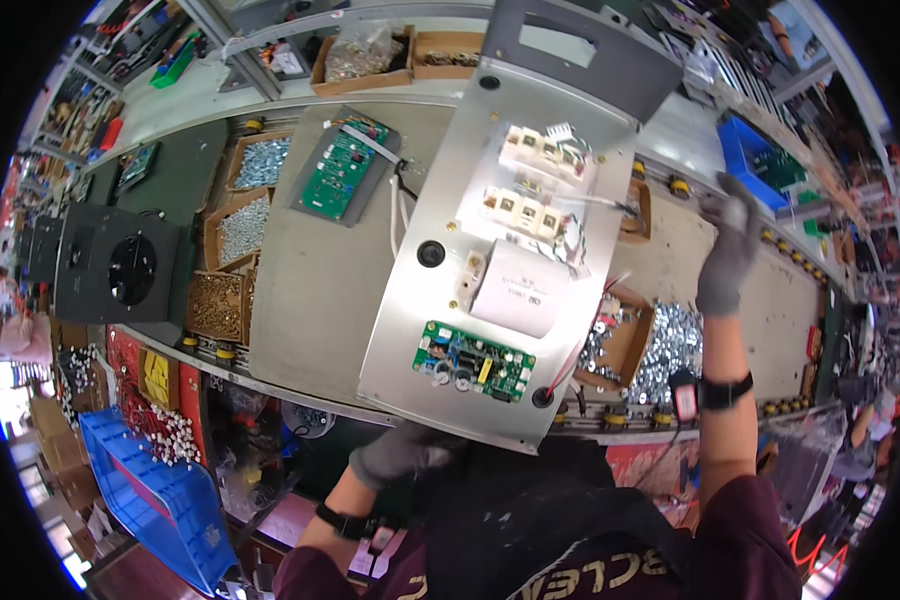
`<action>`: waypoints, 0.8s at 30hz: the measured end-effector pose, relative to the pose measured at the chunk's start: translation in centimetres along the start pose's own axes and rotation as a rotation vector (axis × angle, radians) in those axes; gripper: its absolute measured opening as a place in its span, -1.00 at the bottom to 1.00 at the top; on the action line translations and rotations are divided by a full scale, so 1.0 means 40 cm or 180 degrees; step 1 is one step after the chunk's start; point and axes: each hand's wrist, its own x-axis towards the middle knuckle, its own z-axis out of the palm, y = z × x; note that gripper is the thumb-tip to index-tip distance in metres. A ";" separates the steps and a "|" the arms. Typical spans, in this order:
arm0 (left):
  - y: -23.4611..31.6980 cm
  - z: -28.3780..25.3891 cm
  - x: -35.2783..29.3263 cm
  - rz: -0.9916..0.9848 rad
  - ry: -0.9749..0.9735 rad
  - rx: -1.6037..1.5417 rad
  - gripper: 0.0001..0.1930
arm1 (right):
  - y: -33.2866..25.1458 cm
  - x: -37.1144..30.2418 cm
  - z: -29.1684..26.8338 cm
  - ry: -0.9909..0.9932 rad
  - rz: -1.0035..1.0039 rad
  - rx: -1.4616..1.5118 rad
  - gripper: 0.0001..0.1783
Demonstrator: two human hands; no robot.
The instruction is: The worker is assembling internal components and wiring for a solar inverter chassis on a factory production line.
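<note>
A large silver metal chassis panel (pixel 400 330) with a grey end plate (pixel 590 60) lies slanted in front of me, its near edge jutting past the bench. Fixed on it are a green circuit board (pixel 473 362), a white cylindrical capacitor (pixel 520 290), two pale module blocks and loose wires. My left hand (pixel 395 457), in a grey glove, grips the near edge at its left corner; the fingertips are partly hidden. Off to the right, my gloved right hand (pixel 730 255) is raised over the bench near a blue bin (pixel 750 155), fingers apart and slightly blurred, holding nothing visible.
Left of the panel, a second green board (pixel 345 170) lies on a grey plate. Cardboard trays of screws (pixel 242 228) stand farther left, beside a dark fan housing (pixel 120 265). Loose metal fasteners (pixel 673 345) lie at right. A blue crate (pixel 155 500) sits below the bench.
</note>
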 end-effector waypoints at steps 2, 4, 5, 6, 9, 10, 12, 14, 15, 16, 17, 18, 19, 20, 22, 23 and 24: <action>0.030 0.062 -0.038 -0.0307 0.0437 -0.0848 -0.55 | 0.216 0.103 0.042 -0.1004 0.0216 -0.1294 -0.44; 0.045 0.110 -0.031 -0.0329 0.0820 -0.1065 -0.55 | 0.433 0.143 0.111 -0.1882 -0.0001 -0.1062 -0.36; 0.057 0.124 -0.032 -0.0343 0.0978 -0.1188 -0.55 | 0.522 0.172 0.145 -0.2158 0.0388 -0.0957 -0.40; 0.068 0.136 -0.034 -0.0316 0.1204 -0.1064 -0.55 | 0.591 0.191 0.166 -0.2125 0.1188 -0.0024 -0.44; 0.109 0.134 -0.053 -0.0329 0.1599 -0.0502 -0.61 | 0.693 0.213 0.201 -0.1850 0.2763 0.2521 -0.53; 0.125 0.120 -0.064 -0.0227 0.1849 -0.0566 -0.60 | 0.684 0.206 0.192 -0.1812 0.2374 0.1924 -0.56; 0.160 0.058 -0.090 -0.0077 0.2329 -0.0690 -0.56 | 0.612 0.179 0.178 -0.1703 0.1540 0.0763 -0.63; 0.221 -0.064 -0.130 -0.0160 0.2510 0.0058 -0.55 | 0.483 0.125 0.159 -0.1590 0.0177 -0.0994 -0.74; 0.261 -0.141 -0.149 -0.0136 0.2340 0.0409 -0.54 | 0.401 0.091 0.150 -0.1561 0.0610 -0.0798 -0.76; 0.304 -0.217 -0.165 -0.0124 0.2199 0.0532 -0.59 | 0.311 0.062 0.141 -0.1448 0.1382 -0.0411 -0.78; 0.348 -0.289 -0.180 0.0047 0.2054 0.0109 -0.65 | 0.217 0.039 0.130 -0.1742 0.1328 -0.0682 -0.79; 0.389 -0.354 -0.186 -0.0035 0.2068 -0.0454 -0.71 | 0.124 0.016 0.122 -0.2057 0.1323 -0.0690 -0.81; 0.435 -0.419 -0.189 -0.0035 0.1958 -0.0474 -0.77 | 0.034 -0.006 0.120 -0.2216 0.1454 -0.1113 -0.85; 0.485 -0.482 -0.188 0.0018 0.1688 -0.0418 -0.78 | -0.048 -0.028 0.128 -0.2368 0.1571 -0.1491 -0.87; 0.568 -0.589 -0.148 -0.0353 0.1705 -0.0392 -0.76 | -0.181 -0.095 0.166 -0.2285 0.1518 -0.1661 -0.86; 0.604 -0.637 -0.127 -0.0828 0.1945 -0.0127 -0.73 | -0.236 -0.124 0.188 -0.2312 0.1710 -0.1605 -0.86; 0.614 -0.672 -0.096 -0.0783 0.1958 -0.0422 -0.75 | -0.282 -0.149 0.211 -0.2314 0.1954 -0.1738 -0.86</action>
